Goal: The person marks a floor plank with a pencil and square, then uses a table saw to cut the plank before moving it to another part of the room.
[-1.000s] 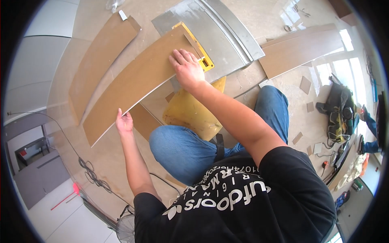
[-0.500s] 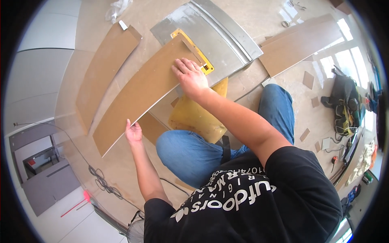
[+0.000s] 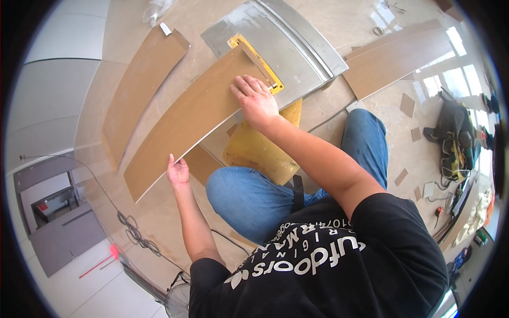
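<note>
R hand (image 3: 256, 99) lies palm-down, fingers spread flat, pressing on the far end of the long brown plank (image 3: 196, 119); nothing gripped, just flat pressure. R forearm runs straight from the shoulder up and left, elbow barely bent, passing over the yellow cushion (image 3: 260, 148) and the person's bent knee in blue jeans.

L hand (image 3: 177, 172) sits at the plank's near long edge, about a third along from its near-left end, fingers curled up against that edge, thumb side towards the board; can't tell if fingers wrap under it. L forearm comes up steeply from lower frame, wrist slightly cocked.

Plank lies diagonally on the beige floor (image 3: 159, 222), its far end resting on the grey metal cutter base (image 3: 281, 47), right against the yellow guide (image 3: 260, 61) just beyond the R fingertips. Second brown plank (image 3: 140, 90) lies parallel to it, nearer the floor's left side, apart from the first. Third plank (image 3: 397, 55) lies off the cutter's right side. Small offcuts (image 3: 407, 104) scattered on floor at right. Black cable (image 3: 132, 233) coils near the lower left.
</note>
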`<state>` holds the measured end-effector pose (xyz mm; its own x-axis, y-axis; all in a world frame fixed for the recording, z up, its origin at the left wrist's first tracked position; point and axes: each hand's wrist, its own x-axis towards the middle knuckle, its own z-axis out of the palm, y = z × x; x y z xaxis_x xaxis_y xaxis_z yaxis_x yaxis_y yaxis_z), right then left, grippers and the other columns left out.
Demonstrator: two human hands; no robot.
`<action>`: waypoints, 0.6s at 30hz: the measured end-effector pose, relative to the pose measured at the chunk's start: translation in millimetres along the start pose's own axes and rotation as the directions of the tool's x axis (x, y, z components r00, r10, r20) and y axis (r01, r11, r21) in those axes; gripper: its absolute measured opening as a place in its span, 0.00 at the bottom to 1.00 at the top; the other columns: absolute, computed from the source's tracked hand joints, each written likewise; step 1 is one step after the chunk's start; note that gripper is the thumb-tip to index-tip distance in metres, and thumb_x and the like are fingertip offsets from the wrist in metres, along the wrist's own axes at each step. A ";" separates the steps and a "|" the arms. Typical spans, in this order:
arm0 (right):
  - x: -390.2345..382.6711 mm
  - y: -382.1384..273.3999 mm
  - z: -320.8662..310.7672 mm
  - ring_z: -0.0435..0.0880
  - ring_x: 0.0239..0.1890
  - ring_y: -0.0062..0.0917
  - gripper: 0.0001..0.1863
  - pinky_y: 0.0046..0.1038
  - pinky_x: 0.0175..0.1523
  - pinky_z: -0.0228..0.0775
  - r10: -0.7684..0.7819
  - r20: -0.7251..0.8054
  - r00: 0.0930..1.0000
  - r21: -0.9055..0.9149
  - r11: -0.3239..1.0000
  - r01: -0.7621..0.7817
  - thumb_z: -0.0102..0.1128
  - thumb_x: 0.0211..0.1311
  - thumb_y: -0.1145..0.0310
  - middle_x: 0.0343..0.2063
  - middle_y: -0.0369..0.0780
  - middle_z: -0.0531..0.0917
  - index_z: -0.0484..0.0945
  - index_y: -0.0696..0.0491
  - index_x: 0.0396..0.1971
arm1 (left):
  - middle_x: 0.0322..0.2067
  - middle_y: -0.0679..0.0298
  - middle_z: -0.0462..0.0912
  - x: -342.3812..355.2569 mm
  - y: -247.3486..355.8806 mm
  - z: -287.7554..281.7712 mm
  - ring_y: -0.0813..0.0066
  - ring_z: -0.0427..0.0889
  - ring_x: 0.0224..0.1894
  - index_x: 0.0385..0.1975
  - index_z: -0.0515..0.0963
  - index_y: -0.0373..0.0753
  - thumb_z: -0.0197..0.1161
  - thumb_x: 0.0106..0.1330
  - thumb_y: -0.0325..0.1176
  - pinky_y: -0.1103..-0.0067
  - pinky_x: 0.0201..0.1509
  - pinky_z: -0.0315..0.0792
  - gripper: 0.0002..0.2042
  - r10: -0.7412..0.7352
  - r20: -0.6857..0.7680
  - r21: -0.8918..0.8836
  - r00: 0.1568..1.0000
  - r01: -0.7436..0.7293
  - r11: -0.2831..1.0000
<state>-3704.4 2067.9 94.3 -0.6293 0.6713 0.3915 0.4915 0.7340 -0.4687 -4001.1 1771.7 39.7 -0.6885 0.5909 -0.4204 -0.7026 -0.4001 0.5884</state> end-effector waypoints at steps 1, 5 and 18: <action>-0.4 0.1 0.2 0.64 0.66 0.34 0.26 0.34 0.69 0.55 -0.002 0.000 1.000 0.002 1.000 0.002 0.54 0.52 0.75 0.61 0.39 0.71 0.75 0.52 0.55 | 0.48 0.52 0.81 -0.7 0.0 0.0 0.62 0.81 0.50 0.49 0.73 0.29 0.55 0.70 0.27 0.72 0.54 0.80 0.11 0.009 0.001 0.001 1.000 -0.009 1.000; -2.5 -1.0 -1.6 0.64 0.66 0.34 0.26 0.35 0.69 0.55 -0.011 0.000 1.000 0.005 1.000 0.011 0.55 0.52 0.75 0.61 0.40 0.71 0.75 0.52 0.55 | 0.49 0.51 0.80 -5.2 -0.4 -1.5 0.62 0.81 0.52 0.51 0.72 0.29 0.54 0.70 0.27 0.72 0.56 0.80 0.13 0.022 0.013 0.000 1.000 -0.022 1.000; -9.3 -0.1 -4.6 0.66 0.65 0.33 0.23 0.35 0.69 0.56 -0.026 0.003 1.000 -0.060 0.998 0.026 0.53 0.55 0.71 0.60 0.39 0.72 0.76 0.52 0.54 | 0.48 0.52 0.81 -15.7 -8.6 5.5 0.64 0.81 0.50 0.50 0.72 0.30 0.55 0.70 0.27 0.74 0.53 0.81 0.12 0.058 -0.023 0.041 0.998 -0.057 0.998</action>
<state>-3695.8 2062.0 94.3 -0.6434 0.6520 0.4011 0.5102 0.7559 -0.4103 -3983.2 1769.7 45.0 -0.7324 0.5501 -0.4012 -0.6540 -0.4044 0.6394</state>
